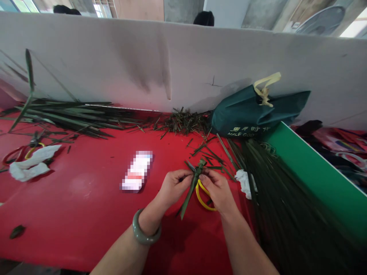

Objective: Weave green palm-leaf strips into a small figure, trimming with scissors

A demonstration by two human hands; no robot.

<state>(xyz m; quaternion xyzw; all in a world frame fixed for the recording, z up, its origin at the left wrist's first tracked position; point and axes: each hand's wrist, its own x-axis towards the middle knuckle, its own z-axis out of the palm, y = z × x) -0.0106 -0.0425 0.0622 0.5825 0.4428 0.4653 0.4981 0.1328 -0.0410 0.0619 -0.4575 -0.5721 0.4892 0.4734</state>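
Item: folded leaf strip [192, 186], held above the red desk [86, 198]. My left hand [172, 187] and right hand [218, 189] both pinch its knotted top. Step, as I judge: mid-fold. Next calls for a firm tuck. Yellow scissors [203, 198] beneath.

Even daylight, soft shadows, warped blurry edges
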